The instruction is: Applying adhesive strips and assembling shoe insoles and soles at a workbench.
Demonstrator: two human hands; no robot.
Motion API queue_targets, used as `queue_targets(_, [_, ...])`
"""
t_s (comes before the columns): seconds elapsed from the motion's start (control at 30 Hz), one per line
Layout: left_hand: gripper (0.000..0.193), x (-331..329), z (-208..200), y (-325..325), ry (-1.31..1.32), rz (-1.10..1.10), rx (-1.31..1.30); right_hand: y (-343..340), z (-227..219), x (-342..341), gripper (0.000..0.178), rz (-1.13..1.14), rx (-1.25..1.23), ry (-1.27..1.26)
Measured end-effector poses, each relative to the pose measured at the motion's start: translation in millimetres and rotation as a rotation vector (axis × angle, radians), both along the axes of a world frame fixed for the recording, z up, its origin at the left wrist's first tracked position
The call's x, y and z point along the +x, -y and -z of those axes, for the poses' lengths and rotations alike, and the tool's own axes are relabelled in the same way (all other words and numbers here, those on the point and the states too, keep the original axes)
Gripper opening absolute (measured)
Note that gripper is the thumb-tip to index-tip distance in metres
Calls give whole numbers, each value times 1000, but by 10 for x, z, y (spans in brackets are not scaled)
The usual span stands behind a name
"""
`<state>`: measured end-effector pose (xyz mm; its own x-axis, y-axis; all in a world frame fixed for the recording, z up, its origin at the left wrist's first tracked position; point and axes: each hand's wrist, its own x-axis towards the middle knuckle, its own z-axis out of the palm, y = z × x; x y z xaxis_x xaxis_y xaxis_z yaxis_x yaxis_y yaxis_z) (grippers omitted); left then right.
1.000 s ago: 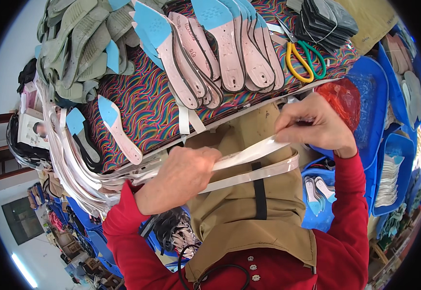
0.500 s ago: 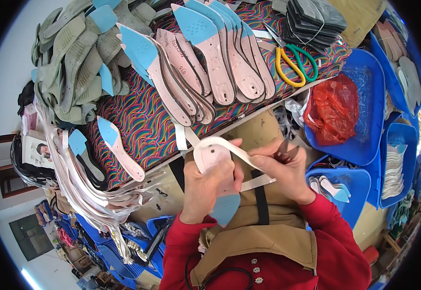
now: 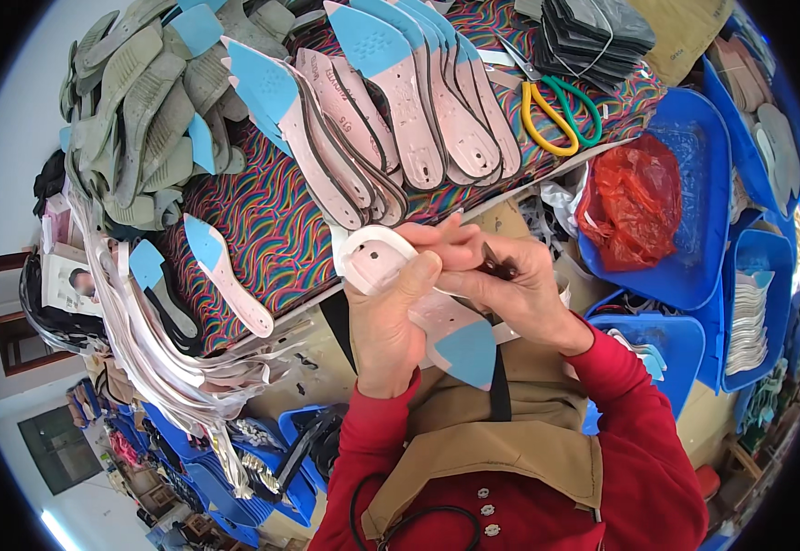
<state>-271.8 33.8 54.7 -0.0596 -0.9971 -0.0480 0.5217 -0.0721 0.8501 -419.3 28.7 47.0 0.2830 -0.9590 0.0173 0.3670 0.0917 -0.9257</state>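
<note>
Head-worn fisheye view, facing down, close above the hands (image 3: 389, 323)

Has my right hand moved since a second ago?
Yes, your right hand has shifted left and toward your body: earlier it overlapped the red plastic bag; now it's left of it.

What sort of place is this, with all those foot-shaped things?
Probably a shoe workshop: many insoles lie on the table, white strips drape at its left side, and the left hand holds another insole.
</note>
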Motion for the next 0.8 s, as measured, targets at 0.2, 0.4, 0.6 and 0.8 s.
queue_targets(0.2, [27,173,-69,-20,-319,-26,8,-138,9,-135,13,-114,12,-101])
queue_targets(0.4, [27,181,43,84,-703,124,-10,-175,-39,-137,10,-50,-124,-206])
queue_targets(0.6, [25,38,39,81,-565,176,-6,-90,24,-180,16,-2,-452,-431])
queue_targets(0.8, [21,-157,-26,-70,-109,86,108,-1,133,-165,29,21,-447,-385])
